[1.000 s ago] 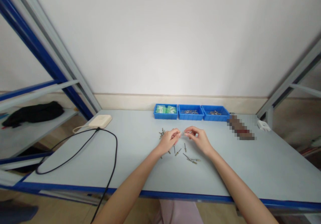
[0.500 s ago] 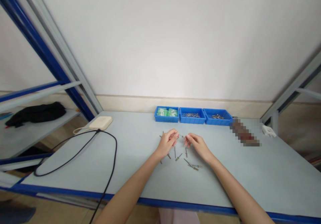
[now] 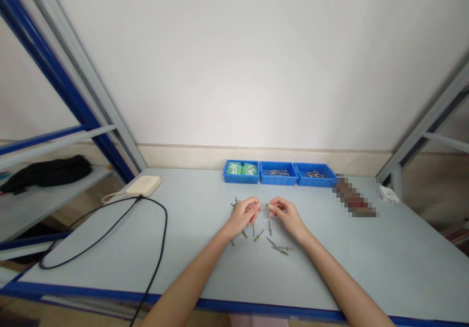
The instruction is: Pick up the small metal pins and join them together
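Above the middle of the table, my left hand (image 3: 246, 215) and my right hand (image 3: 287, 214) face each other with closed fingertips, a small gap between them. A thin metal piece, apparently a blind rivet (image 3: 266, 205), spans this gap; my right thumb and fingers pinch one end. Its other end reaches my left fingertips, which partly hide it. Several similar rivets (image 3: 281, 250), thin shafts with thicker brassy ends, lie loose below my right hand. One rivet (image 3: 270, 228) lies just under my right fingers, another (image 3: 259, 235) between the hands. More rivets (image 3: 234, 203) lie beside my left hand, partly covered.
Along the wall stand a blue bin (image 3: 241, 178) with green-and-white packets and two blue bins (image 3: 279, 181) (image 3: 315, 182) of thin metal pieces. A white box (image 3: 144, 186) and looped black cable (image 3: 165, 219) lie left. A blurred-out object (image 3: 353, 197) and white adapter (image 3: 389, 194) lie right.
The camera view has shifted slightly, so the table sits lower. Both hands remain together at mid-table; the visible part of the rivet between them looks shorter and less tilted.
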### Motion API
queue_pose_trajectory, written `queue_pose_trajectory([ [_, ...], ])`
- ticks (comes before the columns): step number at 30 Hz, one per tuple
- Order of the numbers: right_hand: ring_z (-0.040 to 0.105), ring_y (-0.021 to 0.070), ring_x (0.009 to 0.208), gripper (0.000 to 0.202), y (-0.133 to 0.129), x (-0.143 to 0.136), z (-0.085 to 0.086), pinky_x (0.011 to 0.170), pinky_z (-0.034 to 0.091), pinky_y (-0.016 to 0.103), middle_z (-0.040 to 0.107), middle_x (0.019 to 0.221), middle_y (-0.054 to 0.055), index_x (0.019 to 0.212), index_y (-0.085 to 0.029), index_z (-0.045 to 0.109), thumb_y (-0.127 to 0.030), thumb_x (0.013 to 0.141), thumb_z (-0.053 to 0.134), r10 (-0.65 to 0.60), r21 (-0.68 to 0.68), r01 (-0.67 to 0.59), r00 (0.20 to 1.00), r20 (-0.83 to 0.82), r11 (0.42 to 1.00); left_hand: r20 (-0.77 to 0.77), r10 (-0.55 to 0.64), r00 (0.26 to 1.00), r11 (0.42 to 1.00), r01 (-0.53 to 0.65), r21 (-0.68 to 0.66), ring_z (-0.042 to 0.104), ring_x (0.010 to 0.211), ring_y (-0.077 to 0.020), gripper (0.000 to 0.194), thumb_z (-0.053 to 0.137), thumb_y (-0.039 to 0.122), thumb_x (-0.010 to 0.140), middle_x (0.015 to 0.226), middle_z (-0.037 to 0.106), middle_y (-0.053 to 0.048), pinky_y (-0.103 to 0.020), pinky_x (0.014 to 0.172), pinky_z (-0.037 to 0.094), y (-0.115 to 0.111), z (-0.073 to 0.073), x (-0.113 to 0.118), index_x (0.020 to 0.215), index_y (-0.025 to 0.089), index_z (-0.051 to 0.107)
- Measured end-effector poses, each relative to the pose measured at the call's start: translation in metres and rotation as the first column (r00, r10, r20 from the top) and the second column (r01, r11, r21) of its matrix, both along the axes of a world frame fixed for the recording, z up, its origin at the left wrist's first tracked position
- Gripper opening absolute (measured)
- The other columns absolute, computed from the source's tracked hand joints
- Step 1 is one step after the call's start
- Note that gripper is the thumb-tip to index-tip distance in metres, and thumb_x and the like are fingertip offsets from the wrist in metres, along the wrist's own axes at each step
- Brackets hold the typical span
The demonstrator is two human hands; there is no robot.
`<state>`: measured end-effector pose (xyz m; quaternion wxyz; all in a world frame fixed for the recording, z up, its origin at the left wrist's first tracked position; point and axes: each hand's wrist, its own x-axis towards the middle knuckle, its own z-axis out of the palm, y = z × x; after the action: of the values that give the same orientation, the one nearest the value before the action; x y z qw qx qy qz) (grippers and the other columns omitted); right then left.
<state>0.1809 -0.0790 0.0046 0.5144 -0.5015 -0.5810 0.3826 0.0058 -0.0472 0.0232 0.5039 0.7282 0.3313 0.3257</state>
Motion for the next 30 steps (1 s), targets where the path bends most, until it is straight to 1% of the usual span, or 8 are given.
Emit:
queue_pose_trajectory([
  [3,0.055,0.0148,0.059,0.018,-0.0021,-0.0005,0.0029,0.063,0.043,0.027,0.06,0.061,0.0,0.073,-0.018,0.06,-0.035,0.078,0.058,-0.015,0.012,0.014,0.998,0.055,1.0,-0.032,0.023,0.999,0.999,-0.022,0.025,0.036,0.042,-0.0084,0.031,0.042,0.041,0.087,0.046,0.041,0.006,-0.02,0.046,0.029,-0.0004,-0.0009,0.0001,0.067,0.017,0.046],
  [8,0.056,0.0154,0.062,0.019,-0.0067,-0.0014,0.009,0.065,0.042,0.027,0.062,0.064,0.001,0.074,-0.018,0.061,-0.034,0.08,0.055,-0.033,0.023,0.03,0.988,0.148,0.999,-0.088,0.085,0.992,0.989,-0.073,0.131,0.039,0.044,-0.0092,0.032,0.041,0.042,0.088,0.046,0.042,0.006,-0.021,0.051,0.031,-0.0003,0.0006,0.0011,0.067,0.018,0.046],
  [13,0.055,0.0151,0.063,0.026,-0.0057,0.0001,0.0073,0.066,0.04,0.027,0.061,0.062,0.001,0.066,-0.018,0.059,-0.035,0.084,0.051,-0.033,0.028,0.028,0.982,0.187,0.999,-0.088,0.107,0.99,0.986,-0.095,0.136,0.037,0.045,-0.0096,0.036,0.043,0.043,0.086,0.047,0.039,0.006,-0.022,0.05,0.03,0.0024,-0.0002,0.0021,0.061,0.018,0.044],
  [18,0.053,0.0147,0.062,0.033,-0.0035,-0.0001,0.0051,0.067,0.041,0.027,0.06,0.062,0.001,0.061,-0.018,0.056,-0.038,0.087,0.048,-0.017,0.038,0.01,0.986,0.168,0.999,-0.085,0.123,0.989,0.984,-0.111,0.138,0.037,0.045,-0.01,0.041,0.042,0.047,0.086,0.046,0.038,0.005,-0.022,0.05,0.029,0.0013,0.0006,0.004,0.056,0.018,0.039],
  [20,0.054,0.015,0.062,0.028,-0.0034,-0.001,0.0053,0.067,0.041,0.027,0.06,0.062,0.001,0.066,-0.018,0.058,-0.037,0.085,0.05,-0.02,0.04,0.015,0.99,0.141,0.999,-0.069,0.129,0.989,0.982,-0.118,0.149,0.036,0.045,-0.01,0.04,0.041,0.047,0.086,0.046,0.038,0.005,-0.022,0.05,0.029,0.0007,0.001,0.0043,0.058,0.019,0.039],
  [24,0.056,0.0154,0.062,0.017,-0.0034,-0.0018,0.0051,0.067,0.043,0.028,0.062,0.064,0.0,0.079,-0.018,0.061,-0.034,0.081,0.057,-0.044,0.057,0.039,0.996,0.084,0.998,-0.059,0.112,0.992,0.987,-0.104,0.124,0.035,0.043,-0.0096,0.031,0.044,0.044,0.085,0.045,0.037,0.007,-0.021,0.049,0.029,0.0006,0.0012,0.0036,0.068,0.018,0.045],
  [26,0.056,0.0156,0.063,0.018,-0.0031,-0.0012,0.0047,0.067,0.042,0.027,0.062,0.063,0.001,0.075,-0.018,0.06,-0.035,0.082,0.056,-0.044,0.061,0.039,0.995,0.089,0.997,-0.064,0.105,0.992,0.988,-0.096,0.125,0.035,0.044,-0.0095,0.032,0.045,0.044,0.085,0.045,0.037,0.007,-0.021,0.049,0.028,0.0011,0.0014,0.003,0.067,0.018,0.047],
  [30,0.054,0.015,0.061,0.031,-0.0028,0.0005,0.0047,0.066,0.04,0.027,0.059,0.059,0.001,0.061,-0.018,0.056,-0.037,0.085,0.05,-0.022,0.057,0.015,0.991,0.134,0.998,-0.087,0.101,0.991,0.986,-0.089,0.14,0.034,0.044,-0.0099,0.041,0.043,0.047,0.085,0.045,0.034,0.005,-0.022,0.049,0.028,0.0017,0.0022,0.0027,0.057,0.017,0.045],
])
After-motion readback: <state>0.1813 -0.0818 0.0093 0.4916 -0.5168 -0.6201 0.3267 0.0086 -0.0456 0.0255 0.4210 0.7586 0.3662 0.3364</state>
